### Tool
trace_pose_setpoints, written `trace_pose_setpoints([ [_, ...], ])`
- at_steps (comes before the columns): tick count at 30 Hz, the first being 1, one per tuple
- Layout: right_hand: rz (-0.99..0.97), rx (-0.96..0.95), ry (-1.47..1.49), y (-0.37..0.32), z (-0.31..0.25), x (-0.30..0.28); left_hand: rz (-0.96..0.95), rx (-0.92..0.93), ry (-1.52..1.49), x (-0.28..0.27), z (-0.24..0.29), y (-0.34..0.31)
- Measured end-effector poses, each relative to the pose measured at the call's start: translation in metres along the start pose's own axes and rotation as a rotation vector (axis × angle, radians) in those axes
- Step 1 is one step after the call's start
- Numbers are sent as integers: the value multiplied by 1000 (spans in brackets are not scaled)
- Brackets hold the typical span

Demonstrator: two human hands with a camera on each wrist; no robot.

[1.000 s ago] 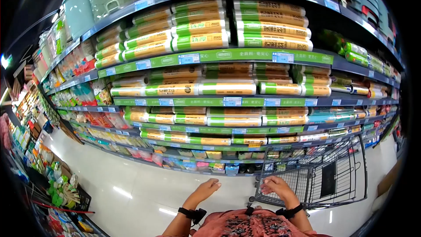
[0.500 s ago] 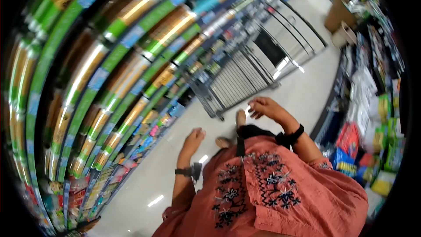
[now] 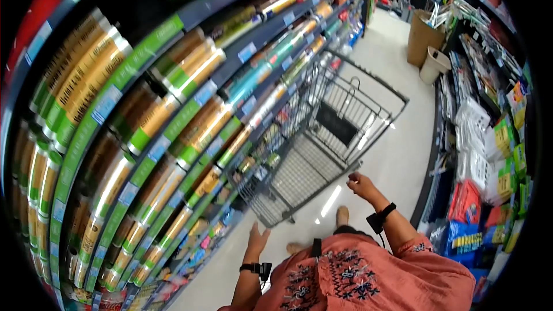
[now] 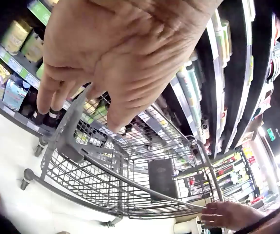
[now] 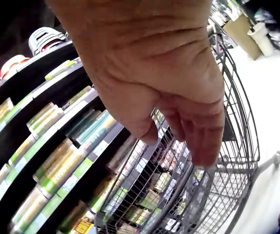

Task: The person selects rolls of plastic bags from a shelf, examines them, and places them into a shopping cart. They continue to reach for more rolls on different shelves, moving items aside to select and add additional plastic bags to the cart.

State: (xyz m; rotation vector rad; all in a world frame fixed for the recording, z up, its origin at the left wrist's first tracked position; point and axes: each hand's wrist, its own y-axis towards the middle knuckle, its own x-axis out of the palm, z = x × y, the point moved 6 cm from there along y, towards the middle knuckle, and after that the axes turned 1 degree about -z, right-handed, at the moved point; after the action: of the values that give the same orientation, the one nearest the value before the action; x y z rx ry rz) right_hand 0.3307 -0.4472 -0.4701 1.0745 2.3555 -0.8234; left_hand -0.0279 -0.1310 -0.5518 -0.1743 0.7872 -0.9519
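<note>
A dark wire shopping cart (image 3: 336,124) stands ahead of me, its near end close to my left hand (image 3: 256,241). That hand holds nothing. In the left wrist view its fingers (image 4: 47,95) reach down in loose form, overlapping the cart's near top bar (image 4: 71,148). To the right, my right hand (image 3: 368,190) hangs beside the cart with relaxed, slightly bent fingers and nothing in them. In the right wrist view its fingertips (image 5: 204,156) hang in front of the cart's wire side.
On the left, a tall shelf (image 3: 155,150) carries rows of green and tan wrapped rolls. A shelf with bagged goods (image 3: 468,201) lines the right. Farther down the aisle stand a cardboard box (image 3: 423,37) and a pale bin (image 3: 433,64). Light floor (image 3: 397,144) runs beside the cart.
My view has turned right, from facing the shelf to looking along the aisle. The cart has come in front of me, and my left hand is closer to its near end.
</note>
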Motion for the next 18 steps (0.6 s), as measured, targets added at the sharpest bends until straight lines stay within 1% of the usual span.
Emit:
trace_pose_setpoints([
  [2,202,-213,-242,18,-5,-9,-36,-63,-18,7,18,6],
  [3,216,-266,-329,22,-20,-15,-64,-79,-47,16,16,11],
  [4,180,-305,-337,32,-22,-16,-88,-91,-76,25,15,19],
  [5,153,-346,-348,40,-25,-13,-104,-169,20,33,10,25],
  [6,127,-387,-360,49,-24,-10,-65,-176,102,32,21,23],
  [8,59,-476,-459,55,-33,-6,-39,-200,77,37,38,23],
  [9,-22,-444,-471,61,-30,-5,-28,-185,152,42,37,28],
  [10,-49,-474,-532,67,-30,-5,-23,-176,224,45,34,33],
  [12,-132,-538,-664,76,-17,0,-63,-85,349,55,43,39],
  [13,-176,-577,-743,83,-7,4,-57,-109,370,62,43,36],
  [14,-211,-642,-804,86,-2,5,-5,-123,411,73,31,38],
  [15,-225,-667,-820,87,-1,4,-102,-114,489,75,55,30],
  [17,-235,-712,-807,89,0,1,-63,-226,609,86,66,20],
  [18,-255,-708,-809,91,3,3,-10,-267,647,100,46,29],
])
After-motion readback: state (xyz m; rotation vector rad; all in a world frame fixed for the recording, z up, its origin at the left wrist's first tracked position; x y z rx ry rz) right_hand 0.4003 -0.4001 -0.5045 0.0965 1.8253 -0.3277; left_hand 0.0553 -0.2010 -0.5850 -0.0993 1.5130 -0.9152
